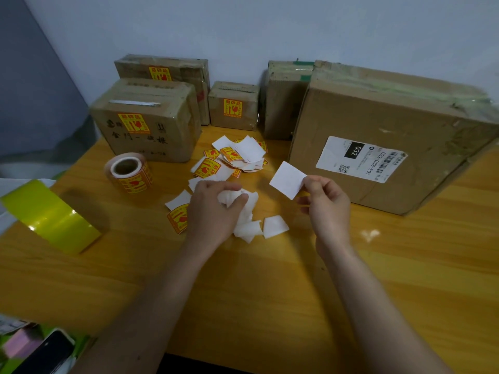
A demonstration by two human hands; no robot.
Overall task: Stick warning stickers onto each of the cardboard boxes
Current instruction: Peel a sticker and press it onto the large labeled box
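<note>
My right hand point(325, 205) pinches a white square, a sticker seen from its blank side point(287, 180), in front of the large flat cardboard box point(378, 125) that leans against the wall. My left hand point(214, 209) is closed on a wad of crumpled white backing papers point(247, 211). Three boxes carry yellow-red warning stickers: the left front box point(151, 122), the box behind it point(162, 67), and the small middle box point(233, 106). A narrow upright box point(283, 103) shows no sticker. A sticker roll point(129, 172) stands on the table.
Loose stickers and backing papers point(235, 156) litter the wooden table point(270, 292) between the boxes and my hands. A yellow-green tape roll point(51, 217) lies at the left. A phone point(51, 349) sits at the lower left corner. A white shipping label point(361, 157) is on the large box.
</note>
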